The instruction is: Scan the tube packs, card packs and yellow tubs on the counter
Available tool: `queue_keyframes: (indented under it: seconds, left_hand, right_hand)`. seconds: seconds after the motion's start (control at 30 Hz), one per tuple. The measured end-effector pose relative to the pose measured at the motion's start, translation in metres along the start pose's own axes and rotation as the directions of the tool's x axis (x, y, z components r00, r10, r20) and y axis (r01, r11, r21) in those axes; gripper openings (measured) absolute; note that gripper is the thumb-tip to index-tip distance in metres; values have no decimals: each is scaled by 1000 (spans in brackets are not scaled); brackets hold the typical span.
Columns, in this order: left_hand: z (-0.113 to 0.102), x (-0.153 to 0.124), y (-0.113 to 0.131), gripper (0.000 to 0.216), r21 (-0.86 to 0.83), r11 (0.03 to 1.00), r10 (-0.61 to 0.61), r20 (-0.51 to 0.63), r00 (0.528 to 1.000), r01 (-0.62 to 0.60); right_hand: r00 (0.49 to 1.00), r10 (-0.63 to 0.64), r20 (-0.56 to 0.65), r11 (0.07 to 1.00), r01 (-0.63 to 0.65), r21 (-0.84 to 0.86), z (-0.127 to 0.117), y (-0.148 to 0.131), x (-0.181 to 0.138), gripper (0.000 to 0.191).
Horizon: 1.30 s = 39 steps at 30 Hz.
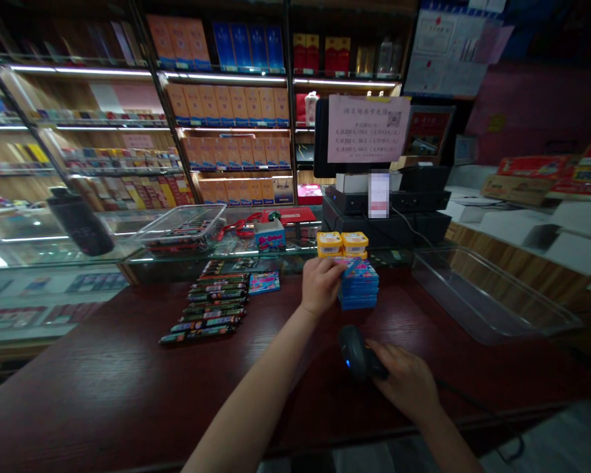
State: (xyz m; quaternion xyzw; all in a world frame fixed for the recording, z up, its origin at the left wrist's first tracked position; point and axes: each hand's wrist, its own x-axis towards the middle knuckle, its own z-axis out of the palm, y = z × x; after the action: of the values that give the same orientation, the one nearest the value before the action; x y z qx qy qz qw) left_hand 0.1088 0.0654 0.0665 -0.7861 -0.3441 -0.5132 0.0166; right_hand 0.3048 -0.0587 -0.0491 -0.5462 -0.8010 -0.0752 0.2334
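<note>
My left hand (321,284) reaches forward over the dark red counter (103,368) and pinches the top packet of a stack of blue packets (360,289). My right hand (408,381) is closed round a black handheld barcode scanner (355,351), whose blue light faces the stack. Its cable trails off to the right. Two yellow tubs (342,243) stand just behind the blue stack.
A row of several long wrapped sticks (209,309) lies left of centre, with a small blue packet (264,282) beside them. A clear plastic tray (492,295) sits at right, another (184,226) on the glass case. A till and screen (374,190) stand behind. Shelves of boxes fill the back.
</note>
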Motion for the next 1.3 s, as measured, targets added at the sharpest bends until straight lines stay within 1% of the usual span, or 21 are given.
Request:
queue_keyframes:
  seconds: [0.1, 0.17, 0.27, 0.33, 0.4, 0.47, 0.5, 0.57, 0.63, 0.7, 0.83, 0.97, 1.3]
  left_hand:
    - [20, 6, 2, 21, -7, 999, 41, 60, 997, -41]
    - [30, 7, 2, 22, 2, 999, 32, 86, 996, -32]
    - [39, 5, 2, 25, -4, 999, -46, 104, 994, 47]
    - [43, 3, 0, 26, -66, 992, -98, 112, 989, 106]
    - [44, 1, -2, 29, -161, 976, -130, 94, 987, 144]
    - [42, -3, -5, 34, -250, 951, -183, 20, 983, 182]
    - [41, -6, -7, 37, -285, 935, -231, -32, 972, 213]
    - [37, -11, -11, 37, -350, 888, -357, -119, 926, 297]
    - [33, -16, -15, 28, -416, 830, -463, -138, 876, 373]
    - [31, -20, -17, 19, -457, 791, -510, -124, 851, 408]
    - [33, -20, -15, 14, -462, 789, -511, -128, 850, 405]
    - [39, -17, -11, 10, -438, 811, -483, -126, 866, 389]
    - [46, -16, -5, 9, -404, 833, -461, -132, 877, 377]
  right_hand:
    - [1000, 0, 22, 1000, 0, 8, -3, 0, 1, 43]
    - [999, -5, 32, 1000, 5, 14, -5, -1, 2, 42]
    - [999, 2, 46, 1000, -3, 17, -7, -2, 3, 43]
    - [999, 15, 46, 1000, -15, 14, -7, -4, 3, 44]
    - [999, 30, 37, 999, -31, 15, -7, -5, 3, 43]
    - [999, 32, 32, 999, -33, 26, -8, -6, 3, 42]
    - [999, 34, 32, 999, -35, 31, -9, -6, 3, 42]
    - [999, 34, 35, 999, -36, 39, -11, -6, 4, 42]
    - [998, 35, 48, 998, -37, 50, -12, -5, 4, 43]
    - [998, 28, 59, 998, -32, 59, -13, -5, 4, 43]
    - [998, 30, 56, 998, -32, 45, -14, -4, 5, 42]
    - [998, 31, 59, 998, -34, 45, -14, -5, 5, 42]
    - [998, 32, 53, 997, -35, 62, -13, -4, 3, 40]
